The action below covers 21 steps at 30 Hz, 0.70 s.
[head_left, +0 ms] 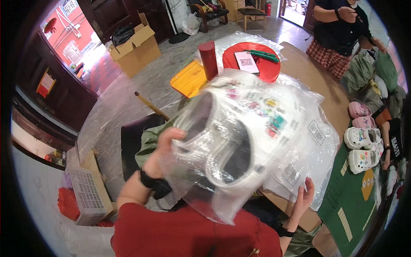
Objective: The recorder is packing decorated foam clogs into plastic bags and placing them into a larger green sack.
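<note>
My left hand point(165, 147) is closed on a clear plastic bag point(224, 199) with a pair of white clogs point(261, 111) inside, held up over the near edge of the table. Colourful charms dot the toes of the clogs, and their dark openings face me. Motion smears the bag somewhat. To its right, my right hand point(303, 198) is open, its fingers apart, beside a stack of flat clear plastic bags point(310, 160). Whether those fingers touch the stack I cannot tell.
A red round stool point(274, 73) with a phone point(246, 62) and green pens stands beyond the clogs, near a red cylinder point(208, 60). Pink clogs point(360, 110) and white clogs point(361, 160) sit by a green mat point(338, 222). Another person point(338, 38) stands far right.
</note>
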Available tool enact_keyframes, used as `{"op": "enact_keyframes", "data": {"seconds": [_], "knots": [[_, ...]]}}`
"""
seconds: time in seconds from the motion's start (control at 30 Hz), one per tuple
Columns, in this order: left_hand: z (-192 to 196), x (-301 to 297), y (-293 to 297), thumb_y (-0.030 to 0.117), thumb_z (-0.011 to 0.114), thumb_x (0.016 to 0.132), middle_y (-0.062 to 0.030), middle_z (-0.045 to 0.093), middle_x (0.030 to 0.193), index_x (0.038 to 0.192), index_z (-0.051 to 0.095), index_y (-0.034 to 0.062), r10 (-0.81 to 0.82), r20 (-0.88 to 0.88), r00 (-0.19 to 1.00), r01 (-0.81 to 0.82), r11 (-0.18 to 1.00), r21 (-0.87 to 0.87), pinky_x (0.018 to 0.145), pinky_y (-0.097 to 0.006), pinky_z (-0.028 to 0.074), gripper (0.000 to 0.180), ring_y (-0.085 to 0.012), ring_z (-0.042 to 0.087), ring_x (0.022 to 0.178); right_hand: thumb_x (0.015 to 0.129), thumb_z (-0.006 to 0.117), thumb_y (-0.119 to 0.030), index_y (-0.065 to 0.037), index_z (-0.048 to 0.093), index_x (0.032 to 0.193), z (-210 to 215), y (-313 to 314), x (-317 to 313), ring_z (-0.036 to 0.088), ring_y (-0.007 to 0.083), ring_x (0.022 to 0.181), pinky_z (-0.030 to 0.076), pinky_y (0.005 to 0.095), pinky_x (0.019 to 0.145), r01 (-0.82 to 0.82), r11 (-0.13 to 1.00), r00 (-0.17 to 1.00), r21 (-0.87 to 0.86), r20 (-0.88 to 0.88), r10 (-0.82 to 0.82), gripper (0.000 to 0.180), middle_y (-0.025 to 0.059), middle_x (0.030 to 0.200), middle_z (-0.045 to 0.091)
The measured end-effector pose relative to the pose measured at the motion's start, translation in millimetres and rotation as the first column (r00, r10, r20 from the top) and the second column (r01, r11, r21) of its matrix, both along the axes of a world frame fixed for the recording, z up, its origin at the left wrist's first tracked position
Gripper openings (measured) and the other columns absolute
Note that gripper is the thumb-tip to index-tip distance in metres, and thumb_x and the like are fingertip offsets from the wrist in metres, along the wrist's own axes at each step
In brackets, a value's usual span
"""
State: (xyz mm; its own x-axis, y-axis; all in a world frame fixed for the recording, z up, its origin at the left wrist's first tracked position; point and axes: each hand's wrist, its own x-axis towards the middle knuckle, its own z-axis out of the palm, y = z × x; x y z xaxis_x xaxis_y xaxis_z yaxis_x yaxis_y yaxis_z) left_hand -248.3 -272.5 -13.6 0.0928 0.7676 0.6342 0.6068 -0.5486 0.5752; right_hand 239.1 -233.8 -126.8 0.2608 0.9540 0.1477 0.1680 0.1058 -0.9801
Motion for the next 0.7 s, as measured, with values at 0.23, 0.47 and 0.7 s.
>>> {"op": "enact_keyframes", "data": {"seconds": [0.23, 0.47, 0.7], "knots": [[78, -122, -85, 0.018, 0.062, 0.089, -0.0069, 0.061, 0.11, 0.125, 0.052, 0.0054, 0.514, 0.429, 0.743, -0.243, 0.804, -0.543, 0.084, -0.028, 0.051, 0.039, -0.016, 0.061, 0.099, 0.092, 0.063, -0.015, 0.004, 0.048, 0.134, -12, 0, -1, 0.049, 0.0212, 0.122, 0.039, 0.0327, 0.101, 0.034, 0.999, 0.997, -0.026, -0.069, -0.035, 0.048, 0.0134, 0.133, 0.053], [73, -125, -102, 0.027, 0.059, 0.089, -0.0068, 0.068, 0.084, 0.098, 0.066, 0.005, 0.772, 0.553, 0.312, -0.093, 0.605, -0.791, 0.068, -0.031, 0.055, 0.024, -0.0182, 0.067, 0.077, 0.092, 0.064, -0.013, 0.003, 0.052, 0.131, -15, 3, -1, 0.052, 0.0175, 0.114, 0.04, 0.0304, 0.099, 0.019, 0.999, 0.999, -0.03, -0.043, -0.021, 0.045, 0.011, 0.13, 0.056], [43, -109, -74, 0.03, 0.064, 0.085, -0.007, 0.07, 0.086, 0.099, 0.067, 0.003, 0.84, 0.491, 0.23, 0.169, 0.462, -0.87, 0.067, -0.034, 0.056, 0.03, -0.0199, 0.067, 0.072, 0.093, 0.064, -0.012, 0.002, 0.053, 0.131, -21, -4, 0, 0.053, 0.0164, 0.112, 0.04, 0.0302, 0.098, 0.008, 0.999, 0.998, -0.052, -0.068, -0.011, 0.042, 0.0081, 0.126, 0.057]]}}
